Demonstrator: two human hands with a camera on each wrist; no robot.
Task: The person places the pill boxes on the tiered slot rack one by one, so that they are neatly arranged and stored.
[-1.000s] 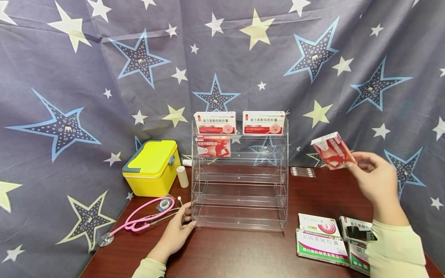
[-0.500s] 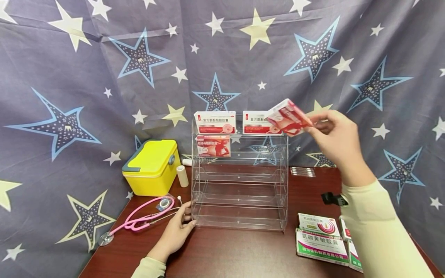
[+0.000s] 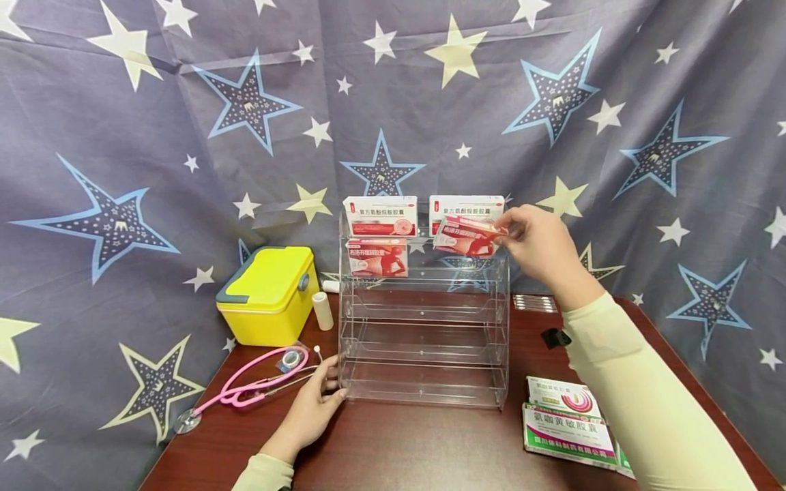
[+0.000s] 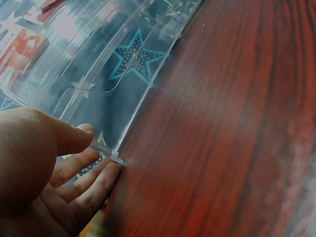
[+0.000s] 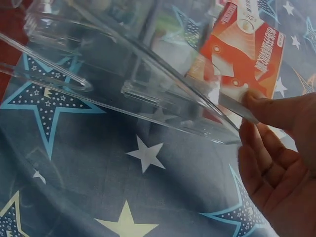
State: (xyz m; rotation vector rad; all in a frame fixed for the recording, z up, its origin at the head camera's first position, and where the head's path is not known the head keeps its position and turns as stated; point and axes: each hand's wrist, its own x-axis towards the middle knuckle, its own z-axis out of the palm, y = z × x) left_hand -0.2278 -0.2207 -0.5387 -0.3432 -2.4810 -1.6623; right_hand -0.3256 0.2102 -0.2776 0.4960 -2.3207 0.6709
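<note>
A clear plastic display rack (image 3: 422,395) with several tiers stands on the table. My right hand (image 3: 540,245) pinches the right end of a red and white medicine box (image 3: 467,239), slightly tilted at the second tier's right side. It overlaps the lower part of a white and red medicine box (image 3: 469,204) on the top tier. In the right wrist view the thumb lies on the red box (image 5: 247,59) beside the rack's side edge. My left hand (image 3: 313,406) grips the rack's lower left corner, thumb in front and fingers (image 4: 96,190) along the side.
Another white and red box (image 3: 382,215) and a red box (image 3: 377,259) fill the rack's upper left. Green and white medicine boxes (image 3: 570,436) lie at right. At left are a yellow case (image 3: 267,293), a pink stethoscope (image 3: 245,399) and a white roll (image 3: 322,311).
My right hand has carried the red medicine box leftward from the right side to the rack's second tier, turning it nearly level. The left hand stays at the rack's corner.
</note>
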